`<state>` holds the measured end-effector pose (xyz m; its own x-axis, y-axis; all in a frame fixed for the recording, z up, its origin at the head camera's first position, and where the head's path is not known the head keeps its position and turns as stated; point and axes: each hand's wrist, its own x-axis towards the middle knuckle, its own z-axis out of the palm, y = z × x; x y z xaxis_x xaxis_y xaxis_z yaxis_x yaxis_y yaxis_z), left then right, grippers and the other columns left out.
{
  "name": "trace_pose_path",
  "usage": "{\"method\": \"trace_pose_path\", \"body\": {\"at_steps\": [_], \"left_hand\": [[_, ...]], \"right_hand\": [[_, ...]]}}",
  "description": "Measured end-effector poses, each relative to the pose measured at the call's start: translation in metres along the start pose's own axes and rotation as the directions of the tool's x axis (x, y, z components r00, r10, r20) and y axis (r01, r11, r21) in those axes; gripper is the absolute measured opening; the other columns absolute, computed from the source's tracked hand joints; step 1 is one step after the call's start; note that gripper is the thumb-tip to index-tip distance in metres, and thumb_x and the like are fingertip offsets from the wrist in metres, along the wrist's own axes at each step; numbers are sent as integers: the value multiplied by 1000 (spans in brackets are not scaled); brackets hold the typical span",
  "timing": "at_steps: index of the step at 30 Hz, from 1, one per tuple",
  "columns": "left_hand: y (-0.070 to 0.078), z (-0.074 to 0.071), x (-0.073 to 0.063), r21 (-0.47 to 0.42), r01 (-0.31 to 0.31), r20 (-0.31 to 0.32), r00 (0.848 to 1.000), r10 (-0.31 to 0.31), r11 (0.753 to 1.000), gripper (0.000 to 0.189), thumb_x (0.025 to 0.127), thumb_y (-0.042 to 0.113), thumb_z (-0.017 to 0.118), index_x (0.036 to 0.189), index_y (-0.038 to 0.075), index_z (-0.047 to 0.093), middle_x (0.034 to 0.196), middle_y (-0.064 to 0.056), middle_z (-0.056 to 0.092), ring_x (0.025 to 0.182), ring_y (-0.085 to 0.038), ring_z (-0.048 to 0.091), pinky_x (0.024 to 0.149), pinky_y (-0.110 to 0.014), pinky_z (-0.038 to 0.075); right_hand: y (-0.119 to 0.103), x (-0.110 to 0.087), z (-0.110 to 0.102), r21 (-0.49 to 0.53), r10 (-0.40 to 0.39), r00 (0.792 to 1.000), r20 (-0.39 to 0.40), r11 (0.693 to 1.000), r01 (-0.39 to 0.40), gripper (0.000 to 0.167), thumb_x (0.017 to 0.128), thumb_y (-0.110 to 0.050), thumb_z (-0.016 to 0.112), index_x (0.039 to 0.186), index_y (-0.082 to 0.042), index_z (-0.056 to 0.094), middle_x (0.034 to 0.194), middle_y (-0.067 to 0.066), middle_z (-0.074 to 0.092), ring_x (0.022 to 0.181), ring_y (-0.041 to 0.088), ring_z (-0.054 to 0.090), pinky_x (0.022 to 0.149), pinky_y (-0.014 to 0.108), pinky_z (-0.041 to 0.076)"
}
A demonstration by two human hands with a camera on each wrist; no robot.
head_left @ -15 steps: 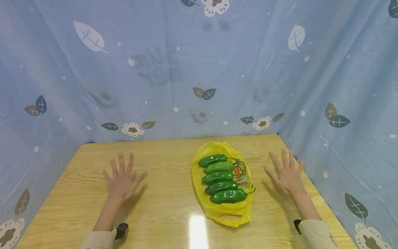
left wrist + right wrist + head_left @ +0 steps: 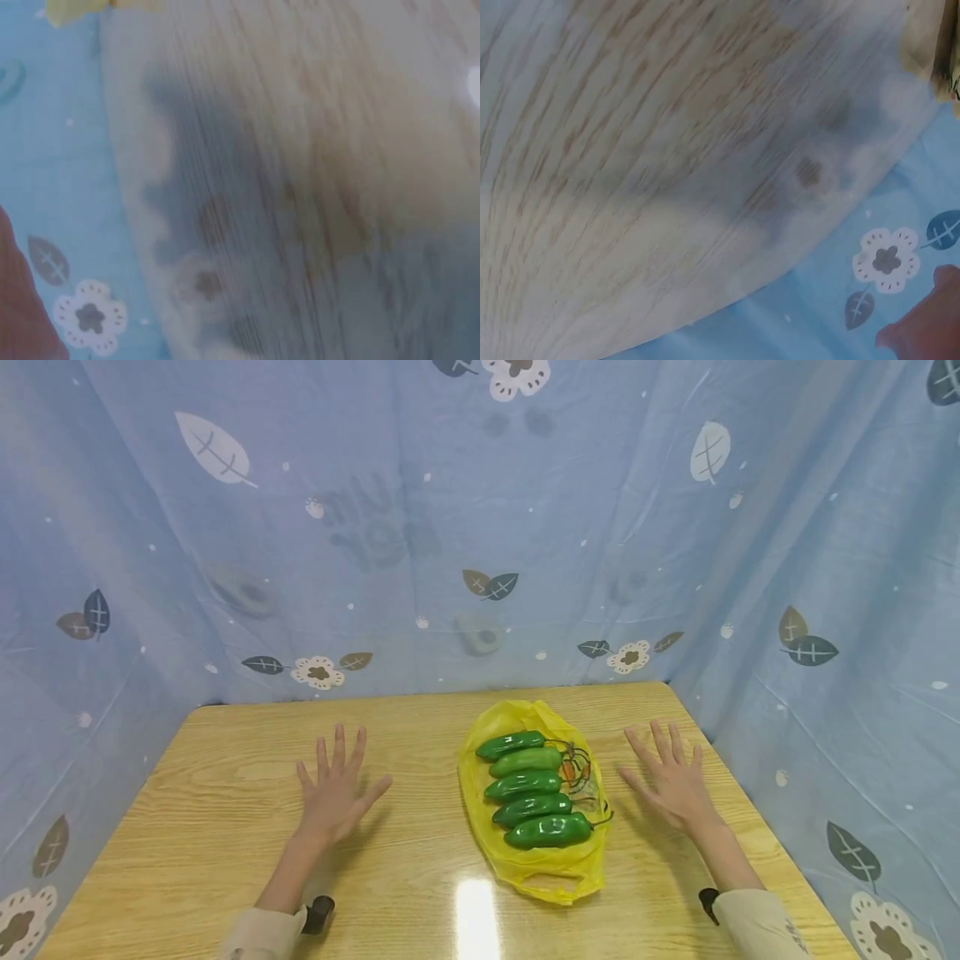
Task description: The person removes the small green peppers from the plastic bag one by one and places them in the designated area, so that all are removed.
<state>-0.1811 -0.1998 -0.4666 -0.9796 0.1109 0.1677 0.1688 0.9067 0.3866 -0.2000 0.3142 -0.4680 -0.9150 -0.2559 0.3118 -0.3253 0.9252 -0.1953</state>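
Observation:
Several green peppers (image 2: 533, 782) lie in a column on a flattened yellow plastic bag (image 2: 480, 827), right of the table's middle. Thin dark stems and a few small orange-red bits (image 2: 573, 772) show at their right ends. To the left of the bag, my left hand (image 2: 332, 802) hovers over the table with fingers spread, holding nothing. Right of the bag is my right hand (image 2: 671, 785), also spread and apart from it. Only a sliver of the left hand (image 2: 22, 300) shows in the left wrist view, and a bit of the right hand (image 2: 926, 322) in the right wrist view.
The light wooden table (image 2: 187, 827) has a bright reflection near its front edge. A blue curtain (image 2: 390, 527) with leaf and flower prints surrounds its back and sides. A dark band (image 2: 318, 914) is on the left wrist and another (image 2: 708, 904) on the right.
My left hand has moved right, closer to the bag. My right hand has shifted a little to the left. The peppers and bag lie as before.

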Motion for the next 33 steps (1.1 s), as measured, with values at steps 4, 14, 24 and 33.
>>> {"method": "trace_pose_path", "body": {"at_steps": [4,14,24,33], "left_hand": [[5,3,1,-5,-7,8,1000,7,1000,86,93,60,45,156,23,-1,158,-14,-15,140,-41,-21,101,-69,-19],[9,4,-4,-15,-9,14,1000,9,1000,86,93,62,44,156,22,0,158,-8,-17,139,-35,-26,102,-68,-19],[9,3,-5,10,-11,14,1000,11,1000,87,93,63,44,155,24,-3,159,-8,-12,140,-34,-25,103,-70,-15],[8,4,-7,-4,-16,5,1000,16,1000,87,93,61,44,156,23,-1,159,-10,-11,141,-35,-23,102,-68,-18]], "right_hand": [[-5,2,1,38,-85,996,29,996,83,64,96,-40,54,152,-20,30,157,22,16,144,42,0,105,73,2],[-10,6,2,172,-183,969,165,973,155,61,97,-28,56,151,-15,32,156,16,24,144,41,7,105,70,14],[-20,10,-2,291,-175,943,282,953,89,53,102,-33,46,150,-14,36,132,18,56,118,42,52,94,63,40],[-26,22,-2,415,-232,908,349,907,72,48,102,-27,48,144,-5,43,126,22,59,92,25,66,79,43,53]]}}
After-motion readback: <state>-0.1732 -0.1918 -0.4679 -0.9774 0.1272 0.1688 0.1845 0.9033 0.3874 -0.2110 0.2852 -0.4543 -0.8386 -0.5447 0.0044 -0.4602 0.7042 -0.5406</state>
